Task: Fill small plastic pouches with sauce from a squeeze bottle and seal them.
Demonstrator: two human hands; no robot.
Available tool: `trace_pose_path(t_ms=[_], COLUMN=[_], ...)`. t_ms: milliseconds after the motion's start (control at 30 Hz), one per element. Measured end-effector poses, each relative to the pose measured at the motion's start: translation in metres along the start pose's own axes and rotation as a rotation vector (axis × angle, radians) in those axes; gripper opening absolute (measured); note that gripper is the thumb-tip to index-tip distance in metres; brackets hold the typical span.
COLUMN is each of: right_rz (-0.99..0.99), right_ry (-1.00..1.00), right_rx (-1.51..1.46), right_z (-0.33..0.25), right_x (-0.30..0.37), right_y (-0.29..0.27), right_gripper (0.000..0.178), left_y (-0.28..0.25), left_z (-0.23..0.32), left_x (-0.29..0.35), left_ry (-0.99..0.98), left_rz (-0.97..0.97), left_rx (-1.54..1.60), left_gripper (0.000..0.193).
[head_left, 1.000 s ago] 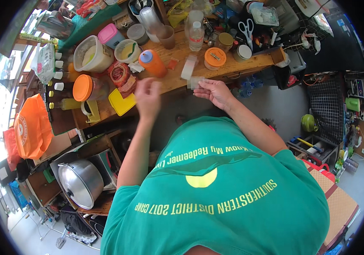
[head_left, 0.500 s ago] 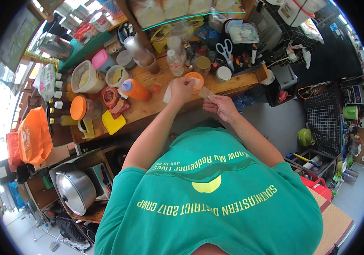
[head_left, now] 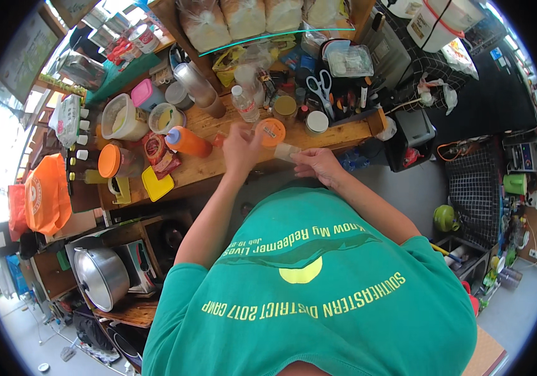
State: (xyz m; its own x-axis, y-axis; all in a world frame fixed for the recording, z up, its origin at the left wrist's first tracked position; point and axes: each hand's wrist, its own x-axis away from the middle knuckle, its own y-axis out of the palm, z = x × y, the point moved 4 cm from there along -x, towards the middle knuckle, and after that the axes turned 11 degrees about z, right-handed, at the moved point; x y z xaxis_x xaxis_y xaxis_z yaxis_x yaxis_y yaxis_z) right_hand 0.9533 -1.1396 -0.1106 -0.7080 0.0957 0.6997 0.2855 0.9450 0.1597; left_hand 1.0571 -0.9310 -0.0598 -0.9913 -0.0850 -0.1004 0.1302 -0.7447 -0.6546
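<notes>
My left hand (head_left: 242,149) is at the counter's front edge, just left of a jar with an orange lid (head_left: 271,132). Its fingers are drawn together; whatever they may hold is hidden. To the right, my right hand (head_left: 320,167) pinches a small flat beige piece (head_left: 286,151), whose material I cannot make out, just in front of the orange lid. Behind the lid stand a clear plastic bottle (head_left: 244,103), a jar with a gold-brown lid (head_left: 284,108) and a white-lidded jar (head_left: 316,123).
An orange squeeze bottle (head_left: 189,141) leans left of my hands, near a yellow lid (head_left: 157,183) and an open tub (head_left: 123,118). Scissors (head_left: 321,91) stand in a holder at the back right. Bagged bread loaves (head_left: 246,17) fill the shelf behind. A large metal pot (head_left: 100,279) sits lower left.
My left hand has drawn back from over the orange lid, leaving it uncovered. My right hand still holds the beige piece, slightly lower in view. The whole view has shifted a little.
</notes>
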Motion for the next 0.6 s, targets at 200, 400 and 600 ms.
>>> trace_pose_path(t_ms=[200, 400, 600], right_rz=[-0.194, -0.292, -0.424], right_ry=[-0.002, 0.009, 0.021], right_rx=[0.111, 0.156, 0.073], right_z=[-0.013, -0.016, -0.027], right_x=[0.007, 0.015, 0.033], right_y=[0.049, 0.091, 0.130], right_gripper=[0.034, 0.032, 0.027], left_y=[-0.014, -0.072, -0.118], left_z=[-0.017, -0.002, -0.020], left_x=[0.055, 0.056, 0.055], left_ry=[-0.463, -0.229, -0.278], left_rz=[-0.473, -0.263, -0.201], left_rx=[0.592, 0.340, 0.318], left_gripper=[0.032, 0.018, 0.015])
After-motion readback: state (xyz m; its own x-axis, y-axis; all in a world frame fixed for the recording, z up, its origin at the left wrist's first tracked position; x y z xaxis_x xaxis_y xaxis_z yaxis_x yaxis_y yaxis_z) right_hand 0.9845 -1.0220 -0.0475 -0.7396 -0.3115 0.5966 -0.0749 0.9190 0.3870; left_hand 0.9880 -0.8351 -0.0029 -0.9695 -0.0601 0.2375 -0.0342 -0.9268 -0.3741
